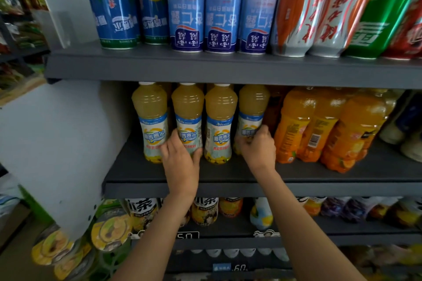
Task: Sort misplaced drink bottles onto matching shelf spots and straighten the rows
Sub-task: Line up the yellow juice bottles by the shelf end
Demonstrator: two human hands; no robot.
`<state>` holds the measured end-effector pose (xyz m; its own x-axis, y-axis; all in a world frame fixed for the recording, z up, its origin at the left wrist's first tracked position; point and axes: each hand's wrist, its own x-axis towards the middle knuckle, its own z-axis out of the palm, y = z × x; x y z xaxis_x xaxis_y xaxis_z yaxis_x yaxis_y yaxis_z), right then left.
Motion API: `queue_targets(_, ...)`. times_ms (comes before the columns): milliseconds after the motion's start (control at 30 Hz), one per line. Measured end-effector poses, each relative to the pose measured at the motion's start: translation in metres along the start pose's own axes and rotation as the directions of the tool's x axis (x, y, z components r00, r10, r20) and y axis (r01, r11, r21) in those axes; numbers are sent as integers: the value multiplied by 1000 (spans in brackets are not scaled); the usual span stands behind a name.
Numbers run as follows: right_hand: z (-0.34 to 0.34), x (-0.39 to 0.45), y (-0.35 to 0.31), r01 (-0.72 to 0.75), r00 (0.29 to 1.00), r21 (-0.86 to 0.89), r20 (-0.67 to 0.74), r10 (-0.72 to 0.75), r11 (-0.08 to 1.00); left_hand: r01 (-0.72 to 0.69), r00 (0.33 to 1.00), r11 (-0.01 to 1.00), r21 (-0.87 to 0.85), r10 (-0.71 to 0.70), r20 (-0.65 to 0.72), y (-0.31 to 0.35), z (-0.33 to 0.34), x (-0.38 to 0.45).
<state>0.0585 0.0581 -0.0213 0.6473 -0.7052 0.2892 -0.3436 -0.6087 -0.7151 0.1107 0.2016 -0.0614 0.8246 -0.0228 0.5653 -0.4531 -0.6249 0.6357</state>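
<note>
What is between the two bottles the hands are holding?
One pale yellow plastic juice bottle stands between the left hand's bottle and the right hand's bottle, in the head view.

Head view, close, facing shelf (228, 68)

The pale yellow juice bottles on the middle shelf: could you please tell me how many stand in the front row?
4. Leftmost bottle; second bottle, gripped by the left hand; third bottle; fourth bottle, held by the right hand. More may stand hidden behind.
</note>
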Motion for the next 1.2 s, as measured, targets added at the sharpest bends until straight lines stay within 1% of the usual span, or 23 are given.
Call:
queue_targets(267, -14, -25, -1, 0, 999, -39, 34, 2, 999, 32, 999, 999, 6, -32, 37, 4, -4, 0)
queue_targets(500, -13, -28, -4, -15, 999, -25, 32, 15, 1000, 51, 996, 999, -1, -51, 68, 6, -6, 2)
queue_targets(567, -12, -27, -2, -20, 999, -20, 41, 21, 1000, 80, 995, 997, -13, -79, 62, 8, -7, 1)
queue_targets(600, -11, -27, 0, -31, 998, -3, 50, 31, 1000, 96, 995, 995, -19, -95, 37, 10, -8, -2)
queue_targets(633, -10, -27, 2, -44, 997, 26, 65, 42, 999, 87, 996, 996, -26, -88, -6, 11, -10, -5)
queue_targets(667, -10, -28, 5, -57, 995, 57, 80, 53, 997, 47, 997, 998, -33, -48, -56, 14, -11, -10)
queue_targets(700, -9, -29, 8, -66, 994, 75, 91, 59, 995, -17, 996, 999, -41, 13, -93, 18, -11, -16)
queue_targets(733, -9, -29, 11, -65, 994, 74, 96, 58, 995, -79, 992, 996, -49, 74, -98, 23, -10, -21)
queue_targets(800, -9, -28, 13, -58, 994, 49, 94, 53, 997, -137, 991, 988, -77, 137, -3, 33, -4, -25)
queue_targets(867, -9, -26, 13, -56, 994, 49, 95, 52, 997, -109, 987, 991, -78, 117, 109, 42, 4, -26)
queue_targets(900, -9, -25, 13, -59, 994, 48, 98, 54, 997, -90, 985, 994, -69, 99, 138, 45, 7, -25)
queue_targets(1033, -8, -24, 16, -50, 995, 31, 93, 47, 998, -69, 984, 997, -23, 72, 163, 47, 10, -20)
queue_targets(1200, -2, -26, 18, -52, 996, 40, 80, 48, 998, -129, 977, 991, -18, 131, 170, 38, 9, -22)
